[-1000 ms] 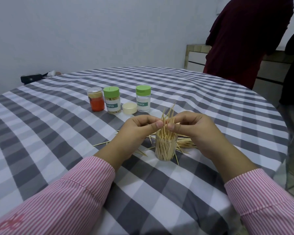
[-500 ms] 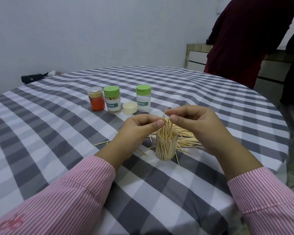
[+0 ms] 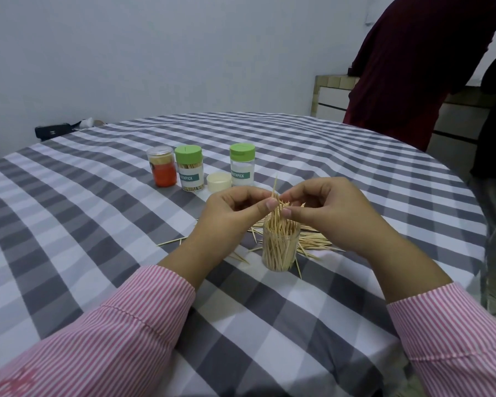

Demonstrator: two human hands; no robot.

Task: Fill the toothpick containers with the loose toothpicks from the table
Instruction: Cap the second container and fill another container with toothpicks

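two green-lidded containers (image 3: 188, 172) (image 3: 242, 168), one orange jar (image 3: 161, 170), one open container (image 3: 280, 245), one loose lid (image 3: 218, 181), two hands (image 3: 233, 213) (image 3: 330, 207)

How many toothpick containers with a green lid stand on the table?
2: one green-lidded clear plastic container beside the orange jar, the other just right of the loose cream lid.
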